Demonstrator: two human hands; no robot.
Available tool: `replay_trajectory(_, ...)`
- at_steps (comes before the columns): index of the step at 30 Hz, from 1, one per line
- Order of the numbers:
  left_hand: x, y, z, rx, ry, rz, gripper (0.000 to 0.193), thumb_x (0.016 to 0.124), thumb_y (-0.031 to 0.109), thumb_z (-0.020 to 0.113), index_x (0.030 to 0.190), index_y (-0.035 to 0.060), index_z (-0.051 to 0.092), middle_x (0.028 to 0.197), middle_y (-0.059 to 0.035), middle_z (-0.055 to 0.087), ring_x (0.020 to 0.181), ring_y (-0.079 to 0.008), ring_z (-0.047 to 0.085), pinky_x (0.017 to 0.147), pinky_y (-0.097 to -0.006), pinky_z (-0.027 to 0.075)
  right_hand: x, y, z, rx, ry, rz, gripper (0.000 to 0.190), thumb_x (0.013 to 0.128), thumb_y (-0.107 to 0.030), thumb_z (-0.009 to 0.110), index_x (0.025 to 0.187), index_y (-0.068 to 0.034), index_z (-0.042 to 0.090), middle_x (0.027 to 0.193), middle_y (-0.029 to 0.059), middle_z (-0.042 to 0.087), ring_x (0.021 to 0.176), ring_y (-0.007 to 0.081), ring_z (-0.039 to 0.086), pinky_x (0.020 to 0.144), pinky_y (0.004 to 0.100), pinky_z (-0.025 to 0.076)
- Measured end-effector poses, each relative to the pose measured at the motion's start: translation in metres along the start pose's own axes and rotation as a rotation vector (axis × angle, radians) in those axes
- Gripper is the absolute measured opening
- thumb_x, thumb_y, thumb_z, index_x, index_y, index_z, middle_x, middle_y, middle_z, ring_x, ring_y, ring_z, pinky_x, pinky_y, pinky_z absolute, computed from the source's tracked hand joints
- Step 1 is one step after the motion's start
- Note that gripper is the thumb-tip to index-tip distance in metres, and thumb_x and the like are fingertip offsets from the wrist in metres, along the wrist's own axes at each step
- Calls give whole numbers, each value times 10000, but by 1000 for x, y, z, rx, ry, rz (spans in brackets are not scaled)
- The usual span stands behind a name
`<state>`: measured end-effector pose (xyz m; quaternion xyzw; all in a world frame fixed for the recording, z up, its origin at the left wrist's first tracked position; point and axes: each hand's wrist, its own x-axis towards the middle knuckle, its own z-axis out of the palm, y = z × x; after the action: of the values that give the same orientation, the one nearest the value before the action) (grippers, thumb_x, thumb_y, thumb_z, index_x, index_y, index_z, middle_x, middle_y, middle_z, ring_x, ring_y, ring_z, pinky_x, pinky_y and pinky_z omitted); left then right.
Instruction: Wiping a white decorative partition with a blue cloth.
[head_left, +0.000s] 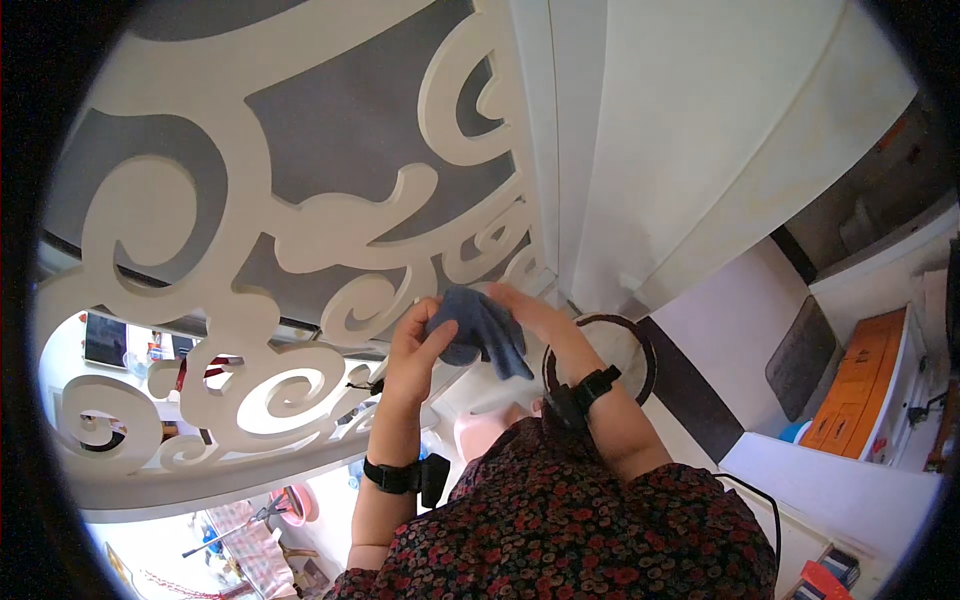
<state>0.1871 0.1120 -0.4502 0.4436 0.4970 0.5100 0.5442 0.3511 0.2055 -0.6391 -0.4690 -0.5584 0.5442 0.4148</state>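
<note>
A blue-grey cloth (480, 330) is bunched between my two hands in front of my chest. My left hand (421, 341) pinches its left side, the thumb lying over the fabric. At the cloth's upper right edge, my right hand (521, 307) holds the fabric; its fingertips are partly hidden. One folded end of the cloth hangs down towards me. Just beyond my hands stands a cream openwork screen (345, 232) with scroll cut-outs, backed by a dark grey surface in its upper part.
A white panel (660, 135) rises on the right beside the screen. Below my right forearm is a round object with a dark ring (649, 360). A pink plastic item (480, 431) lies below the cloth. An orange wooden cabinet (855, 382) and a grey mat (804, 360) are at far right.
</note>
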Motion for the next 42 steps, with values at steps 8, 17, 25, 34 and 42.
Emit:
replay_trajectory(8,4,12,0,-71,109,-36,88,872,64,632,867,53,545,934,4,576,893,-93,511,812,-239,392,1,0,-24,-2,-9,87,259,933,-271,619,1000,-23,652,872,58,666,823,162,587,752,313,468)
replay_trajectory(17,41,-7,16,111,282,4,150,885,135,660,1013,86,598,908,-12,571,852,-104,539,762,-255,438,10,-81,-56,464,288,-48,121,927,-185,642,978,-77,623,884,-43,594,840,71,533,780,232,423)
replay_trajectory(25,84,-9,49,854,25,354,342,814,228,750,1091,55,650,945,-60,622,893,-170,588,776,-325,476,7,-124,-62,406,-99,-102,173,918,-170,647,1032,-44,614,927,-2,616,909,94,549,816,252,438)
replay_trajectory(34,112,-27,56,-307,-29,-275,235,889,236,683,982,20,678,871,-13,641,800,-118,594,733,-254,462,0,-112,-33,384,145,-263,352,913,-136,633,1246,-50,557,1183,82,614,1089,180,573,940,308,444)
replay_trajectory(42,131,-73,68,355,38,-63,408,956,172,553,1355,122,488,1016,-68,579,905,-158,534,806,-292,444,43,-105,-45,-326,622,-343,251,830,-90,655,1079,-115,657,992,108,641,885,320,636,743,382,505)
